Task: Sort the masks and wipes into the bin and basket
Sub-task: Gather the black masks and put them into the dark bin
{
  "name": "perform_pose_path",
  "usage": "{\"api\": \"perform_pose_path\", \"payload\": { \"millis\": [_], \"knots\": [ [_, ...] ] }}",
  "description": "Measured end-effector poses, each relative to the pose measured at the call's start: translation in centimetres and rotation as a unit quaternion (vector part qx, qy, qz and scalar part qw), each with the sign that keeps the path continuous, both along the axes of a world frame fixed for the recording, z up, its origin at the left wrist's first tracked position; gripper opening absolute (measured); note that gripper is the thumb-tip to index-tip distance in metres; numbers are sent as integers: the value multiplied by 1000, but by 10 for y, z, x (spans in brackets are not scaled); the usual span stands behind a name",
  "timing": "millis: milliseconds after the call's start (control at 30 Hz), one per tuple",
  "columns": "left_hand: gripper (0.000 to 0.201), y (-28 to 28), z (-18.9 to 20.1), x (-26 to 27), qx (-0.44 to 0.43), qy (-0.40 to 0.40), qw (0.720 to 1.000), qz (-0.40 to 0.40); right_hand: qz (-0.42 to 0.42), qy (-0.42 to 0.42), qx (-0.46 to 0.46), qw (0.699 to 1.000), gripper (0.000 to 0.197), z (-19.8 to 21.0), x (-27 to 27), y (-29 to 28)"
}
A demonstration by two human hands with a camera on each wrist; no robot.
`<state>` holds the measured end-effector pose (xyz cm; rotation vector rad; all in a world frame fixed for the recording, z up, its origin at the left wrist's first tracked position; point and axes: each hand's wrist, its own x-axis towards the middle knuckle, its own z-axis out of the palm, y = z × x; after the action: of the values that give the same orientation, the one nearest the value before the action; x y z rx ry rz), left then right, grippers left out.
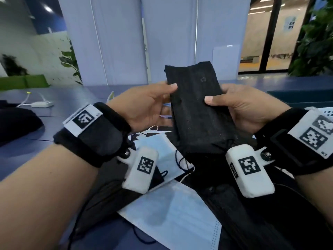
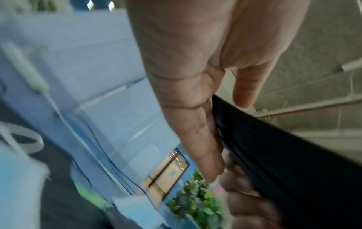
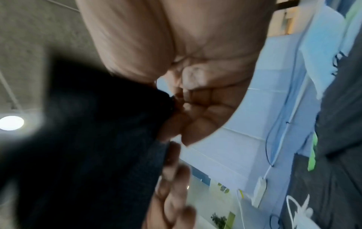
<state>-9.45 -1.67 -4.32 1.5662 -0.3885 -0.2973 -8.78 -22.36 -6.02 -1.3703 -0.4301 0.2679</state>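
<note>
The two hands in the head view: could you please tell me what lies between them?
In the head view, the black mask lies between the left hand and the right hand, each pinching one side edge.

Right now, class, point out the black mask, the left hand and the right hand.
black mask [image 1: 196, 109], head view, middle of the cloth.
left hand [image 1: 144, 107], head view, back of the hand.
right hand [image 1: 246, 109], head view, back of the hand.

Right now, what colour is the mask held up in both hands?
Black; the mask shows best in the head view.
</note>
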Motion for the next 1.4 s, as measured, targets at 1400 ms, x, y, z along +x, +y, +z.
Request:
{"api": "perform_pose_path", "payload": {
  "millis": [1400],
  "knots": [
    [32,13,39,4,42,-48,998,-4,-161,-13,26,987,34,-4,4,-13]
  ]
}}
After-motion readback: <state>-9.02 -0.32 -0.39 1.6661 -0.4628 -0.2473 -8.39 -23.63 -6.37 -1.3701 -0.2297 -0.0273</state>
